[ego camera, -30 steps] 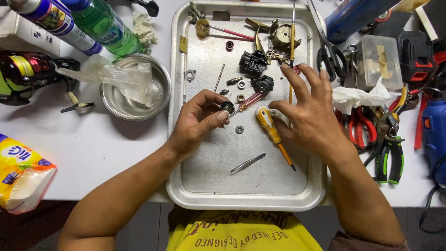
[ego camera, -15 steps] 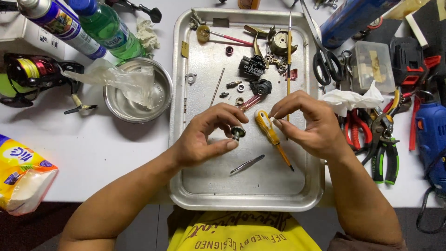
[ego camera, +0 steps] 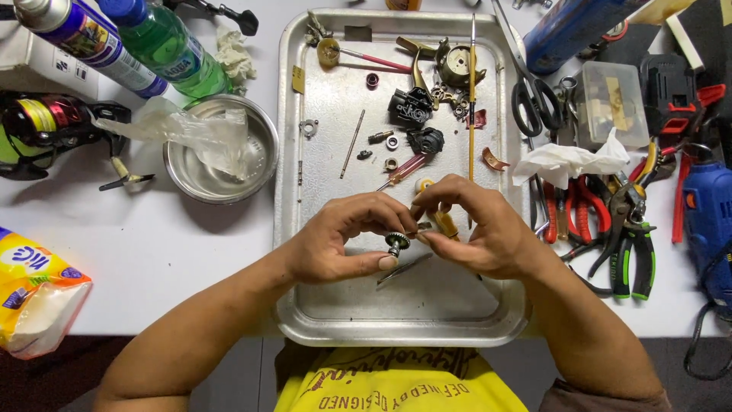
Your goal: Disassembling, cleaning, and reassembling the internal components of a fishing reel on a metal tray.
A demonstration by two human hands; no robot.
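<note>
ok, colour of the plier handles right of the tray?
Green with black, on the pliers lying beside the tray; clearest in the head view.

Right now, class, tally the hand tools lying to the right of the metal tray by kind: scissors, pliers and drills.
Scissors: 1
Pliers: 2, red-handled and green-handled
Drills: 1, blue, partly cut off by the frame edge
Total: 4
</note>
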